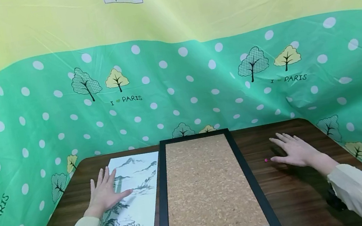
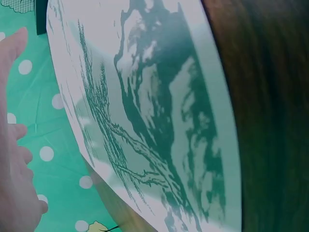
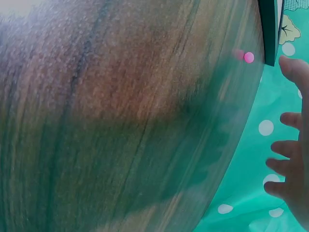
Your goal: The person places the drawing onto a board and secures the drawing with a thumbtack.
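Observation:
My left hand (image 1: 104,194), fingers spread, is over the left part of a white sheet with an ink landscape (image 1: 147,210), which shows mountains, trees and rocks. In the left wrist view that hand's fingers appear beside the sheet (image 2: 145,96), holding nothing. A cork board (image 1: 211,188) in a black frame (image 1: 163,212) lies in the middle. To its right my right hand (image 1: 295,150) extends over the table with straight fingers and nothing in them. Close to its thumb tip is a small pink round piece (image 1: 266,160), seen also as a pink dot (image 3: 248,57) in the right wrist view; its kind is unclear.
Everything lies on a dark brown wooden table (image 1: 289,199) with rounded far corners. A green and yellow curtain (image 1: 198,86) with white dots and printed trees hangs behind and along both sides. The frame's far end reaches the table's back edge.

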Tool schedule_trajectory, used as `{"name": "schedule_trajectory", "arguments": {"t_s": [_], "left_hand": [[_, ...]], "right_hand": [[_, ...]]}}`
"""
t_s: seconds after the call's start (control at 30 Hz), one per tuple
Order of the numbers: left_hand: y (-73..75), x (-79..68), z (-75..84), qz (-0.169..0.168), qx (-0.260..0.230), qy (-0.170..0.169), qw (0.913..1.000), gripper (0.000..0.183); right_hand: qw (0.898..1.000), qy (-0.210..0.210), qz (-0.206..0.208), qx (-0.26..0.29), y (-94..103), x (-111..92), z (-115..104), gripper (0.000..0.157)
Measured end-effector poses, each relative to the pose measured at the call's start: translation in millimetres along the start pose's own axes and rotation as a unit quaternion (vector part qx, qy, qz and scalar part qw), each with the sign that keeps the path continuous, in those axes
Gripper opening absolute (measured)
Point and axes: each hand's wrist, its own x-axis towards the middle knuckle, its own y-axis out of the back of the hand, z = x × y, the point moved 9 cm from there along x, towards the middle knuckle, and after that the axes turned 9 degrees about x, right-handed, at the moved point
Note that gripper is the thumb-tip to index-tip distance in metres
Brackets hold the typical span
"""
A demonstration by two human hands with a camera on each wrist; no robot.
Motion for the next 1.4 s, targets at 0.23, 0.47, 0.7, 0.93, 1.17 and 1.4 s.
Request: {"name": "schedule_trajectory", "arguments": {"t_s": [0.23, 0.47, 0.7, 0.93, 1.17, 1.4], "left_hand": [[4.2, -0.9, -1.7, 0.010, -0.008, 0.002, 0.9999, 0.100], [6.2, -1.5, -2.7, 0.015, -0.014, 0.003, 0.9998, 0.097], [4.8, -4.0, -8.7, -0.005, -0.050, 0.022, 0.9985, 0.096], [-4.1, -9.0, -25.9, -0.041, -0.088, 0.057, 0.9937, 0.099], [-9.0, -15.8, -45.4, -0.076, -0.111, 0.087, 0.9872, 0.096], [-10.6, -22.1, -62.2, -0.102, -0.112, 0.114, 0.9818, 0.098]], "right_hand": [[1.000, 0.013, 0.014, 0.019, 2.3, 0, -3, 0.066], [0.996, 0.022, 0.031, 0.079, 1.6, 3, -5, 0.055], [0.987, 0.030, 0.017, 0.160, -4.1, 7, -15, 0.044], [0.976, 0.030, -0.009, 0.214, -11.4, 13, -22, 0.032], [0.973, 0.040, -0.023, 0.224, -20.0, 18, -23, 0.017], [0.975, 0.045, -0.018, 0.216, -21.9, 18, -24, 0.010]]}}
